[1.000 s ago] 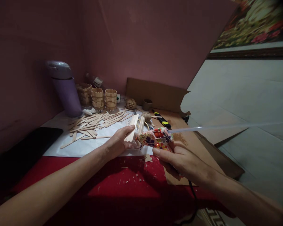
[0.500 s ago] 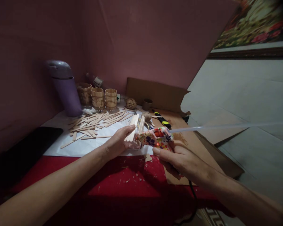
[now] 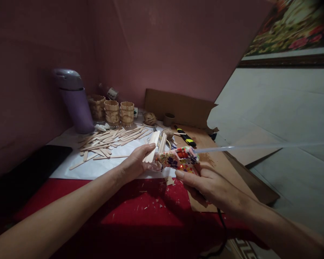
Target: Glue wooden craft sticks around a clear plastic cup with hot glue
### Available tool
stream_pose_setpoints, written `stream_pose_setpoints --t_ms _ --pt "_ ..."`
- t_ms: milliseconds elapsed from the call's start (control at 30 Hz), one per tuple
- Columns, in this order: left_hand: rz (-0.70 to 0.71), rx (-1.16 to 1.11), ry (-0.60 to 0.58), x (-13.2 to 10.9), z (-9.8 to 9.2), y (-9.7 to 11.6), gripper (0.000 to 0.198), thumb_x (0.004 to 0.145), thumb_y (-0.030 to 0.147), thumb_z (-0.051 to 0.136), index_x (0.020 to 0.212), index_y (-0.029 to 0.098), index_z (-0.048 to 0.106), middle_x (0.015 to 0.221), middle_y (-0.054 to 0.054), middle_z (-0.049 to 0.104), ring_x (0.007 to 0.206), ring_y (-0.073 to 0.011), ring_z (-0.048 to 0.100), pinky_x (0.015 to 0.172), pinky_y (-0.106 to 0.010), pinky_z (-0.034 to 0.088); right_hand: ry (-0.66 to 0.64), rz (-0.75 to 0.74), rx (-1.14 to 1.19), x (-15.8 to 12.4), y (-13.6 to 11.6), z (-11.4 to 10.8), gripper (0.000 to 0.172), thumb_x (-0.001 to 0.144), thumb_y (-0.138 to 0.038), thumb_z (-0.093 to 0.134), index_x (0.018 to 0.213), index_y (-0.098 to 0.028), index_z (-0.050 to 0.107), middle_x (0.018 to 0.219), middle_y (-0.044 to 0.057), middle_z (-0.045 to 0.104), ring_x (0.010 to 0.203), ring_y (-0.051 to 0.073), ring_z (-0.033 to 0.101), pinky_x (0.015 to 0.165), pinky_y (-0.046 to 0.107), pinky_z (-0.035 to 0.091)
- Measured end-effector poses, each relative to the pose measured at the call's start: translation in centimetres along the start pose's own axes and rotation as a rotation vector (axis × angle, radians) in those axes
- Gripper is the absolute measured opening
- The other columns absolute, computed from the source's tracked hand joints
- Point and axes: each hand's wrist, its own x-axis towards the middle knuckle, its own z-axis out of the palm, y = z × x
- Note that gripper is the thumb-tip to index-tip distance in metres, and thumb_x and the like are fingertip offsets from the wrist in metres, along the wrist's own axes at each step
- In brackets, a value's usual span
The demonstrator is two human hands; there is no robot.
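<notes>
My left hand (image 3: 136, 158) is wrapped round a clear plastic cup (image 3: 153, 166) that has pale craft sticks (image 3: 153, 145) standing along its side. The thumb presses against the sticks. A hot glue gun (image 3: 175, 158) with a flowered cover and a small red light is gripped in my right hand (image 3: 202, 180). Its tip is at the cup, beside the sticks; whether it touches cannot be made out. A long translucent glue stick (image 3: 248, 146) juts from the gun's back to the right. The far side of the cup is hidden.
Loose craft sticks (image 3: 108, 142) lie on white paper (image 3: 70, 172). Behind stand stick-covered cups (image 3: 126, 113), a purple tumbler (image 3: 76, 106) and twine balls (image 3: 150, 119). A black-and-yellow cutter (image 3: 186, 136) rests on cardboard (image 3: 213, 172). A black cord (image 3: 221, 225) hangs below my right hand.
The glue gun has shifted very slightly, and the glue stick at its back tilts a touch differently. My left hand keeps its hold on the cup almost unmoved.
</notes>
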Motion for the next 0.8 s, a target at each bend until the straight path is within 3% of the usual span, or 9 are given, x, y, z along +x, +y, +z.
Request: stream_pose_setpoints --t_ms 233,567,800 --pt "0.012 0.024 0.007 -0.01 -0.04 0.00 0.053 0.079 0.043 0.067 0.120 0.011 0.060 0.099 -0.016 0.070 0.074 -0.0244 0.066 0.069 -0.038 0.053 0.012 0.016 -0.016 0.10 0.10 -0.15 0.048 0.092 -0.053 0.055 0.059 -0.022 0.040 0.049 -0.007 0.040 0.043 0.007 0.036 0.041 0.023 0.028" --pt "0.064 0.067 0.002 0.08 0.04 -0.26 0.033 0.082 0.040 0.064 0.103 0.015 0.066 0.099 -0.011 0.068 0.074 -0.0199 0.063 0.070 -0.038 0.057 0.009 0.008 -0.019 0.25 -0.02 -0.27 0.050 0.091 -0.055 0.056 0.055 -0.022 0.041 0.046 -0.005 0.041 0.043 0.009 0.038 0.044 0.026 0.029" --pt "0.071 0.071 -0.011 0.13 0.03 -0.26 0.036 0.081 0.041 0.066 0.104 0.013 0.065 0.103 -0.013 0.065 0.080 -0.0222 0.062 0.071 -0.041 0.058 0.022 -0.010 -0.019 0.36 0.46 -0.43 0.047 0.091 -0.055 0.054 0.060 -0.022 0.043 0.050 -0.006 0.043 0.045 0.009 0.036 0.044 0.025 0.027"
